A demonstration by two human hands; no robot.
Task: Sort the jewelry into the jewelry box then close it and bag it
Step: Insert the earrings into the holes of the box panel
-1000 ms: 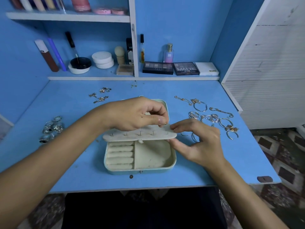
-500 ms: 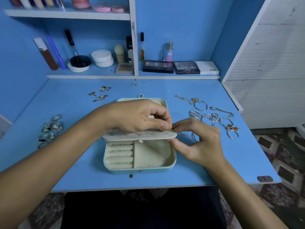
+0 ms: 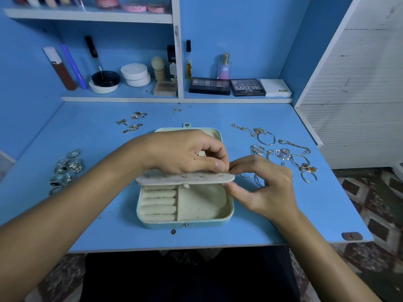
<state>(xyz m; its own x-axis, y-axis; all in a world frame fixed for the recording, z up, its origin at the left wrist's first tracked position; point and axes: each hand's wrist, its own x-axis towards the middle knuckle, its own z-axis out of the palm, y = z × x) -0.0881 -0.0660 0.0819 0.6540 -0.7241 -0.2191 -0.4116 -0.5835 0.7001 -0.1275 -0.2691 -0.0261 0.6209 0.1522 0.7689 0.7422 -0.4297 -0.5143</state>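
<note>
Pinched an earring, too small to see, with left hand [image 3: 187, 153] over flap [image 3: 185, 179]; right hand [image 3: 259, 184] gripped flap's right end; best pressed straight, steadily

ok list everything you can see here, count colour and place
jewelry box: one, pale green, cream lining, open at desk centre
earring panel: one, cream, studded with posts, raised across the box
ring rolls: several, cream, box's left compartment
rings: a cluster, silver, desk left
stud earrings: a few, gold and silver, desk back left
chains and hoops: a tangle, gold and silver, desk right
desk: one, blue
eyeshadow palettes: two, black, lower shelf right
white box: one, beside the palettes
perfume bottle: one, pink and purple, behind the palettes
white jars: two, stacked, lower shelf left
left hand: pinches at the panel's right end
right hand: holds the panel's right end
</note>
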